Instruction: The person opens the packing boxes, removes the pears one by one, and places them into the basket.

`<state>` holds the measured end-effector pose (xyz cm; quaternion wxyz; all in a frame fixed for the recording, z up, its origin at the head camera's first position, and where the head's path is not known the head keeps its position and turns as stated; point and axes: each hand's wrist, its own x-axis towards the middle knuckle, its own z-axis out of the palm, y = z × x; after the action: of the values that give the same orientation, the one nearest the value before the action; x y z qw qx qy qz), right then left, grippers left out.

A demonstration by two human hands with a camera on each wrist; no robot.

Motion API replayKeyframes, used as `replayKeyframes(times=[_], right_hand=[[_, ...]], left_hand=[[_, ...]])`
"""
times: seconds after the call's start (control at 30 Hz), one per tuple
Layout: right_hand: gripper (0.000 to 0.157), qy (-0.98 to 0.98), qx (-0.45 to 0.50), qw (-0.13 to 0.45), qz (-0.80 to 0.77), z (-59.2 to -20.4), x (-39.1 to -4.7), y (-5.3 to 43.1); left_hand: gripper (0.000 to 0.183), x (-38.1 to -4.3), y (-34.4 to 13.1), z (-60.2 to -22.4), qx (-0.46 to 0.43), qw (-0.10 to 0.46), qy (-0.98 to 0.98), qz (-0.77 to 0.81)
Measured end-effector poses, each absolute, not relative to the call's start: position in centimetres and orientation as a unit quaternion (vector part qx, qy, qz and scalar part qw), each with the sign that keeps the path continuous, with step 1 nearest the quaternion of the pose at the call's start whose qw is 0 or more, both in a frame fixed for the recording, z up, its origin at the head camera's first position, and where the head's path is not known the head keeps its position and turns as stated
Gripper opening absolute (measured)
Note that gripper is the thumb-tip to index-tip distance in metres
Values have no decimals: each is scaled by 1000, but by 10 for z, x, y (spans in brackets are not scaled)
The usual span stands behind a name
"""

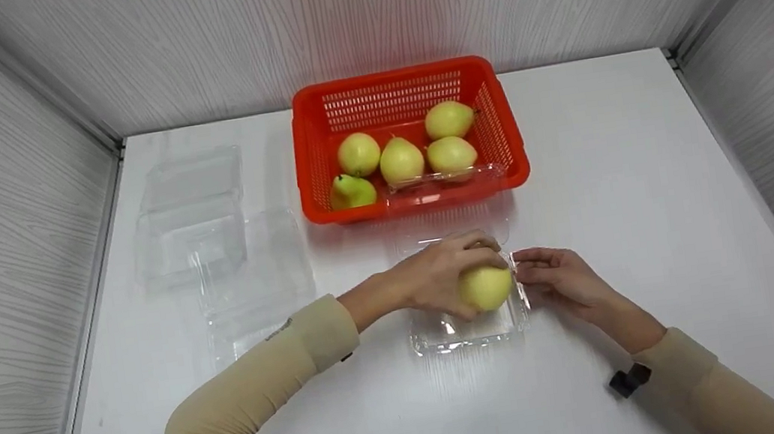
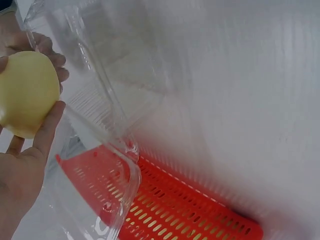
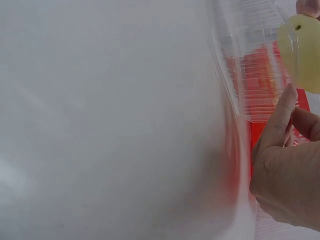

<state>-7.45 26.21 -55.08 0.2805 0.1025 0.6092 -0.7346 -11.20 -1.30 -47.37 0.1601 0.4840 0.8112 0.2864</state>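
Observation:
My left hand (image 1: 440, 274) grips a pale yellow pear (image 1: 486, 288), fingers and thumb around its sides. The pear hangs over the base of a clear plastic clamshell box (image 1: 469, 342), whose lid stands folded back toward the basket. At the box's right side is my right hand (image 1: 561, 282), its fingers extended and fingertips right at the rim. In the right wrist view, the right index finger (image 3: 280, 117) lies along the transparent wall, close below the pear. The left wrist view shows the left fingers spread under the pear (image 2: 27, 95).
A red plastic basket (image 1: 418, 205) with several pears stands at the back middle, partly overlapped by the clear lid (image 1: 445, 197). More clear clamshell boxes lie open on the left, one farther back (image 1: 191, 222) and one nearer (image 1: 257, 265). Wood-grain panels surround the white table (image 1: 636, 159).

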Motion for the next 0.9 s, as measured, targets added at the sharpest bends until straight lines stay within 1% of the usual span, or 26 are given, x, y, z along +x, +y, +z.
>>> replayKeyframes(times=[0.17,0.33,0.47,0.63,0.8,0.9], right_hand=[[22,605,103,284,-737,-551,-74,263],[29,613,104,283,-730,-549,-73,265],[33,608,103,283,-735,-549,-73,266],[31,610,105,279,-734,-549,-73,266],[39,619,111,279,-725,-550,-73,266],[41,616,112,280,-728,-551,-73,266]], left_hand=[[62,-119,-19,-455,479,137,815,296],[60,-127,-23,-436,494,91,805,316],[58,-134,-27,-419,493,69,801,334],[58,-145,-34,-399,468,47,808,354],[58,-160,-44,-390,448,23,803,392],[58,-171,-51,-386,418,24,806,418]])
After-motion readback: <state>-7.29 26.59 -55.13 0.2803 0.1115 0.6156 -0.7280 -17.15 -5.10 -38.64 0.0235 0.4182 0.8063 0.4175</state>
